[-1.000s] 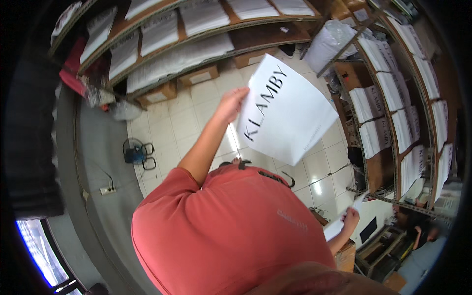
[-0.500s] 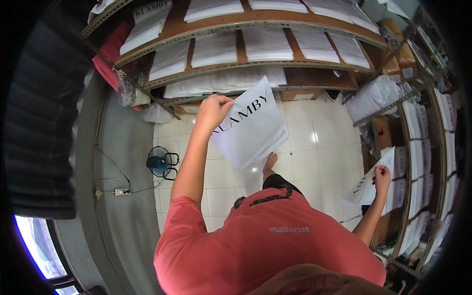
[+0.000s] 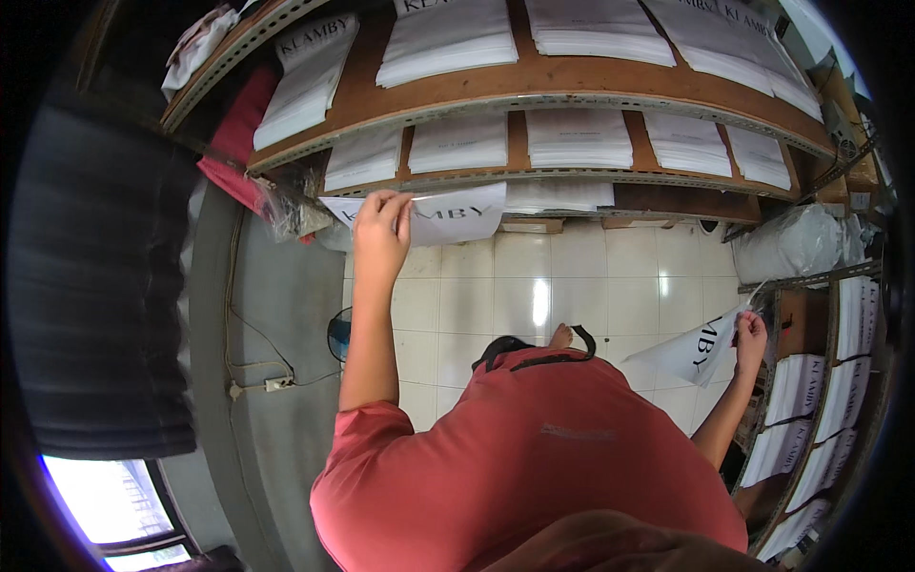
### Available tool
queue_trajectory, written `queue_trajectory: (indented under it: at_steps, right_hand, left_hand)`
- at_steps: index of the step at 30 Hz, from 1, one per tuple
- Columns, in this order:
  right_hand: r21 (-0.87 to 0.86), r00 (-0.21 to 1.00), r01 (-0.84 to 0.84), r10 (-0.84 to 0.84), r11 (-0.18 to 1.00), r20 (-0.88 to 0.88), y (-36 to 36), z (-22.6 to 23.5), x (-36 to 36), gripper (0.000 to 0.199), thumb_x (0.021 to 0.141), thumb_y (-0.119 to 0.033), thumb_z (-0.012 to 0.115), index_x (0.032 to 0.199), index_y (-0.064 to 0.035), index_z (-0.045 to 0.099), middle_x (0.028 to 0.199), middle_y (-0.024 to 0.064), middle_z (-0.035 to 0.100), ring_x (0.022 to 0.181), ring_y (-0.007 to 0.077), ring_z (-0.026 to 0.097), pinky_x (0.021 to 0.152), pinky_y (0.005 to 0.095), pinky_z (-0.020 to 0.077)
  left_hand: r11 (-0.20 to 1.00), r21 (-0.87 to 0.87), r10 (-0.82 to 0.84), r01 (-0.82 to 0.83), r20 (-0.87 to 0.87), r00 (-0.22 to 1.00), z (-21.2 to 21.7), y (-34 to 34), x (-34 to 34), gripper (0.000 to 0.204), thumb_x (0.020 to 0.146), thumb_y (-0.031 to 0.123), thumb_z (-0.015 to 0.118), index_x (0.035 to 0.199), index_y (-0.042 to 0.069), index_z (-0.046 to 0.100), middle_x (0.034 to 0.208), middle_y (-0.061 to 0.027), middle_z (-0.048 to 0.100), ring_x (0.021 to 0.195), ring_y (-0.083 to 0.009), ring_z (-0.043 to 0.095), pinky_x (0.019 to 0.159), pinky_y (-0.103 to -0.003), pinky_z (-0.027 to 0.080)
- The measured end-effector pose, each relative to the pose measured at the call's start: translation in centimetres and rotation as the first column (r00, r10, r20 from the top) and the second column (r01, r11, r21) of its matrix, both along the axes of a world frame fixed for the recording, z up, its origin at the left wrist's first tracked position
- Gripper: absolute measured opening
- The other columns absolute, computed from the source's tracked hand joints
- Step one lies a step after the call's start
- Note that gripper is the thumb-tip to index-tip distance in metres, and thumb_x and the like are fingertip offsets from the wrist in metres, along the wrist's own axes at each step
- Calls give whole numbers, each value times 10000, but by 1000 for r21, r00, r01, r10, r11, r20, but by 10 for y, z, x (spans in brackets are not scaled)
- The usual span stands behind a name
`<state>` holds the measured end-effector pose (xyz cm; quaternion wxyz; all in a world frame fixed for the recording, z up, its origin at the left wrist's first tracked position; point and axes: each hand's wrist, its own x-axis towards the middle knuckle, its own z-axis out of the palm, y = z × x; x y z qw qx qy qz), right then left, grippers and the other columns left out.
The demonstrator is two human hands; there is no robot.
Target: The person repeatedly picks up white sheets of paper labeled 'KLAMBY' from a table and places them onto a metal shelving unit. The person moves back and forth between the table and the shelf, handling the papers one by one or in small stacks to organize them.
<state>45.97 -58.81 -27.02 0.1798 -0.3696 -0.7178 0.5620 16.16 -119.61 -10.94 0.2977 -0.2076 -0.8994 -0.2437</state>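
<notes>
My left hand [image 3: 381,243] is raised in front of the shelving with thumb and fingers pinched on the upper edge of a flat white plastic bag [image 3: 456,215]. Dark lettering runs across this bag, and my fingers cover part of it. Out to the right, my right hand [image 3: 750,341] is closed on the upper corner of a second white lettered bag [image 3: 688,354], which hangs at a slant above the floor. Both bags look thin and flat.
Ahead stands a metal-framed shelf [image 3: 457,107] with stacks of flat white bags [image 3: 579,139]. More stacks fill a side shelf [image 3: 805,410] on the right, below a large clear-wrapped bundle [image 3: 789,243]. A small fan [image 3: 339,336] stands by the left wall.
The bag in my left hand has moved up and left toward the shelf, now seen nearly edge-on. The view has shifted, and my right hand still grips its bag.
</notes>
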Motion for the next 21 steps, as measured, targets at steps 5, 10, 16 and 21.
queue_trajectory:
  at_steps: [5, 10, 16, 21]
  right_hand:
    - [132, 1000, 8, -7, 991, -8, -11, 24, -58, 151, 956, -161, 613, 1012, -22, 599, 736, -45, 542, 573, 33, 459, 482, 202, 387]
    - [328, 989, 145, -138, 933, -46, -27, 50, -93, 174, 961, -159, 617, 1051, -10, 612, 801, -48, 540, 689, 32, 468, 601, 181, 392]
    - [325, 951, 309, -301, 894, -74, -47, 47, -109, 196, 967, -151, 615, 1091, -1, 634, 866, -47, 554, 777, 40, 496, 688, 168, 401]
    - [353, 911, 397, -410, 847, -39, -83, 42, -123, 218, 968, -181, 620, 1089, 1, 637, 864, -39, 561, 758, 45, 489, 674, 177, 398]
  left_hand:
    - [999, 10, 40, -39, -128, 991, 32, 9, -104, 102, 842, 48, 669, 936, 32, 707, 896, -127, 633, 810, -283, 626, 720, -378, 502]
    - [993, 14, 115, -114, -183, 976, 87, 25, -272, 217, 871, 250, 658, 966, 65, 718, 861, -135, 664, 760, -290, 634, 705, -368, 511]
    - [945, -326, -57, -24, -235, 970, 83, 40, -528, 381, 873, 411, 572, 1019, 89, 712, 1009, -133, 681, 964, -347, 627, 881, -438, 470]
    - [867, -495, 8, -62, -109, 994, 24, 70, -657, 375, 879, 388, 555, 1071, 105, 708, 1152, -155, 669, 1113, -352, 597, 1002, -482, 419]
